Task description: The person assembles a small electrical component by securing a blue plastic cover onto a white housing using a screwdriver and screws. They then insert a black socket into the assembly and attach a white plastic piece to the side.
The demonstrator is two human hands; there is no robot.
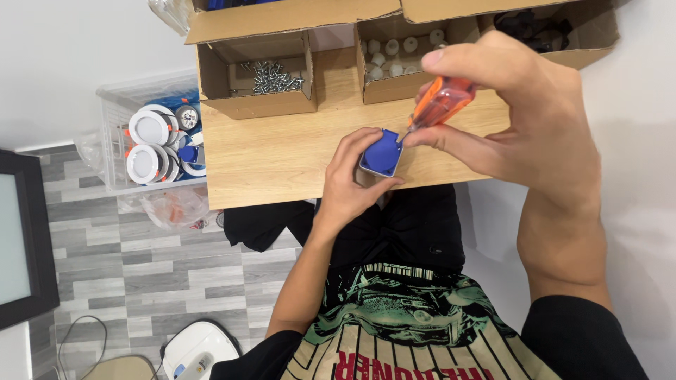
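Observation:
My left hand point(350, 179) grips a small blue square plastic box point(381, 151) with a grey rim, held just above the near edge of a wooden table point(274, 151). My right hand point(517, 112) holds a screwdriver with an orange translucent handle point(442, 100). Its metal tip touches the upper right corner of the blue box. The right hand's fingers wrap the handle from above and hide most of it.
Open cardboard boxes line the table's far side: one with loose metal screws point(271, 76), one with small white caps point(394, 55), one with black parts point(531, 28). A clear plastic bin point(113, 105) left of the table holds several round white fittings point(149, 128). Grey plank floor lies below.

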